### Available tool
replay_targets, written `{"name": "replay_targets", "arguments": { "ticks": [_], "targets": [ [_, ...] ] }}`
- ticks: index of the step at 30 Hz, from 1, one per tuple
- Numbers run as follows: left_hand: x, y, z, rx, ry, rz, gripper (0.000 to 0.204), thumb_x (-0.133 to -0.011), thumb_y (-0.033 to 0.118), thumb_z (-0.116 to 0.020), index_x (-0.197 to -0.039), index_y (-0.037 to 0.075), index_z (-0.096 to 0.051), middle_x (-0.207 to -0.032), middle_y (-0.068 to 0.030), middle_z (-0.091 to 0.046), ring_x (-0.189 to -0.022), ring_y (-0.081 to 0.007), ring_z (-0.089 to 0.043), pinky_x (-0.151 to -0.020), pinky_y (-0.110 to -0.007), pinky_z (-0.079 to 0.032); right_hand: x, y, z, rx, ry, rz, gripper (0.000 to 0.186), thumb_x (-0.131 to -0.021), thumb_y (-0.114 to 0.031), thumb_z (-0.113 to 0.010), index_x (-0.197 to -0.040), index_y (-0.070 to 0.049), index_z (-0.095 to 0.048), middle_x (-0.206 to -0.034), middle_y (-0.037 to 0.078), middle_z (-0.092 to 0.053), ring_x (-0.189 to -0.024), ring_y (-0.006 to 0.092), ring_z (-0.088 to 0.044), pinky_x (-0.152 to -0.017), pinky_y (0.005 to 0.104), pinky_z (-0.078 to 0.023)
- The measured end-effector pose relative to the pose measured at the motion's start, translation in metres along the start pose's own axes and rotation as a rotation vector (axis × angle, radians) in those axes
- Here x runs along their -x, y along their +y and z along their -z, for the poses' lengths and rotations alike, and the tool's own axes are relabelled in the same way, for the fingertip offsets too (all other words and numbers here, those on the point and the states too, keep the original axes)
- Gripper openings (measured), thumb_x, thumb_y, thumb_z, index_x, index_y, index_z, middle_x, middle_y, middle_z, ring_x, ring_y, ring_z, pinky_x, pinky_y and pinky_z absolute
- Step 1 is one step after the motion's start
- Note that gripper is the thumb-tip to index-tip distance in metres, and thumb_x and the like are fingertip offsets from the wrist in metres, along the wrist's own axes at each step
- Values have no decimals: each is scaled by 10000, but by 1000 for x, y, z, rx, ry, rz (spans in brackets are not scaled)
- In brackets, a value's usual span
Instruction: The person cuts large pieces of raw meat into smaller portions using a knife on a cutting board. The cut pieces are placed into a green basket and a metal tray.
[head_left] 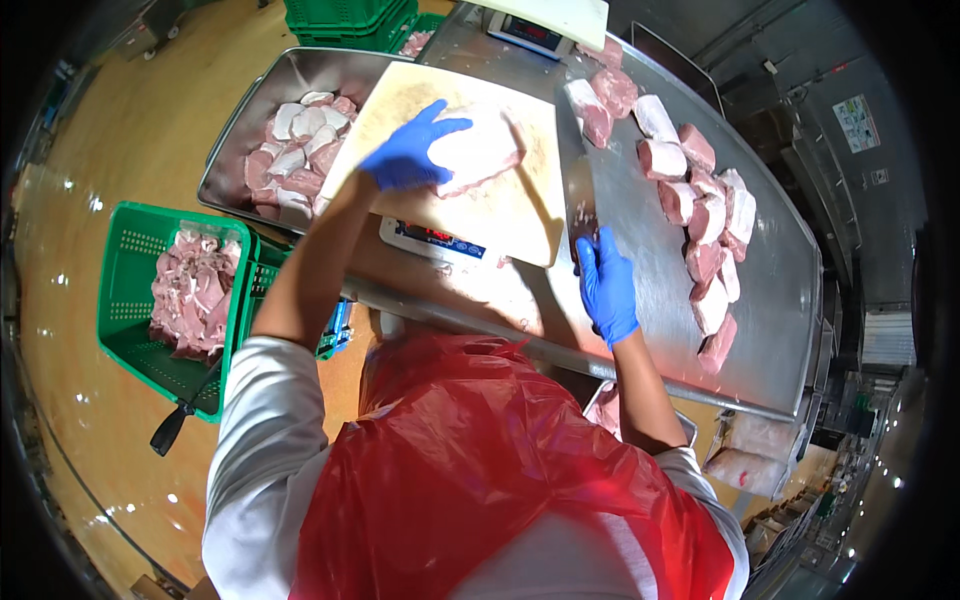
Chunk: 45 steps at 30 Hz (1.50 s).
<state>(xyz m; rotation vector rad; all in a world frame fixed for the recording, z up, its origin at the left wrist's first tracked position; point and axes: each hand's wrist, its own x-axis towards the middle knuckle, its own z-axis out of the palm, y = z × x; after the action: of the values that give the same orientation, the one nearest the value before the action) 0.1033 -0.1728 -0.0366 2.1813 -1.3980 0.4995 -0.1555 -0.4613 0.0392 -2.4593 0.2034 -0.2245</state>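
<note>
A pale slab of raw meat, likely pork, lies on the cream cutting board. My left hand, in a blue glove, rests at its left edge with the fingers spread and touching it. To the right of the board, low over the steel table, is my right hand, also gloved in blue. Its fingers are closed round what looks like a knife, whose broad blade points away from me; the handle is hidden in the glove. A digital scale shows from under the board's near edge.
Several meat chunks line the steel table on the right. At left stand a steel tub of cut meat and a green crate of trimmings. Another scale and stacked green crates are at the back.
</note>
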Motion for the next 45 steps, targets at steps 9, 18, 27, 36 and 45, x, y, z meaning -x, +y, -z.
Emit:
{"name": "replay_targets", "arguments": {
  "ticks": [9,18,27,36,45],
  "targets": [
    [85,196,2,652,394,705,280,-895,19,-627,-1170,15,-680,-1095,-153,-690,-938,-244,-671,-791,-348,-552,-57,-60,-57,430,-262,356,207,-1025,-267,-543,-1111,-84,-498,-781,218,-679,-707,441,-673,-613,543,-521],
    [116,155,24,611,567,1002,180,-896,36,-657,-1060,31,-732,-983,-90,-716,-725,-136,-634,-668,-288,-525,-79,-86,-83,426,-339,321,243,-979,-188,-542,-1192,-85,-486,-876,226,-699,-747,438,-684,-647,535,-535],
    [80,141,36,339,556,970,159,-890,95,-694,-1026,17,-715,-979,-161,-705,-806,-251,-690,-704,-358,-550,5,-29,62,758,-632,126,164,-965,-154,-552,-1114,-100,-506,-813,231,-681,-725,457,-667,-612,546,-506],
    [14,132,-32,237,658,816,152,-844,105,-743,-808,31,-615,-809,-164,-637,-751,-332,-657,-682,-436,-532,4,-40,-2,442,-192,168,175,-1031,-229,-551,-1073,-85,-461,-721,251,-645,-662,481,-633,-562,577,-474],
    [36,130,-21,450,673,989,122,-722,58,-799,-747,11,-690,-696,-103,-695,-635,-164,-672,-628,-310,-540,-5,-34,-22,587,-417,214,181,-1019,-208,-538,-1143,-89,-480,-797,241,-667,-680,460,-652,-578,561,-496]
  ]
}}
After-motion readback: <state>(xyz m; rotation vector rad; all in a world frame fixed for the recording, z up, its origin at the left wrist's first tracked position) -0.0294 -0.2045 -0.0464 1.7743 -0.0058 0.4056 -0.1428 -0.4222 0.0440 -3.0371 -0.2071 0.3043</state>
